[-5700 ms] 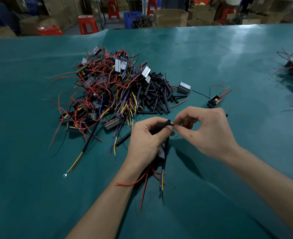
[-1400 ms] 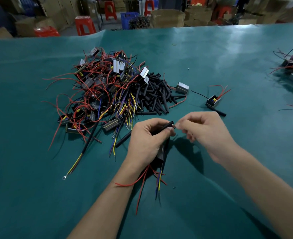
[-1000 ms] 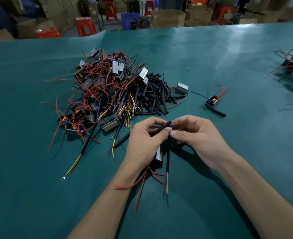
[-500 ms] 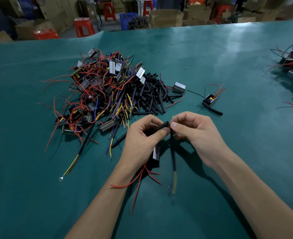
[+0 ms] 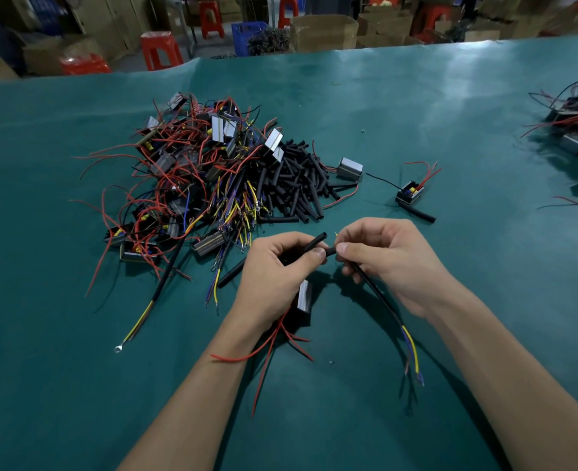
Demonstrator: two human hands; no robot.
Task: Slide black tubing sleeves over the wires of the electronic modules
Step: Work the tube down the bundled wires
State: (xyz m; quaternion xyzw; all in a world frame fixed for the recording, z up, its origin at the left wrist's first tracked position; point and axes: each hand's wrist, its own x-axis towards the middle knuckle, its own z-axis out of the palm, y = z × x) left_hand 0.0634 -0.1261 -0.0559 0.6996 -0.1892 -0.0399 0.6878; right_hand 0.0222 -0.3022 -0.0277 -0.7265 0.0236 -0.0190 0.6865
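My left hand [image 5: 275,268] grips a black tubing sleeve [image 5: 311,244] between thumb and fingers, its open end pointing up and right. A silver-and-black module [image 5: 304,299] hangs under that palm with red wires [image 5: 267,351] trailing toward me. My right hand [image 5: 388,260] pinches a sleeved wire bundle [image 5: 379,295] near its tip, right beside the left thumb. The bundle curves down to the right and ends in bare yellow, blue and dark wires [image 5: 413,355].
A heap of modules with red wires [image 5: 185,178] lies ahead on the green mat [image 5: 450,130], with a pile of black sleeves [image 5: 294,181] at its right. A lone module [image 5: 410,193] and more modules [image 5: 573,130] sit further right. Boxes and red stools stand beyond the table.
The sleeved wire bundle has swung from hanging straight down between my hands to curving out under my right hand. Both hands stay close together at the sleeve's end.
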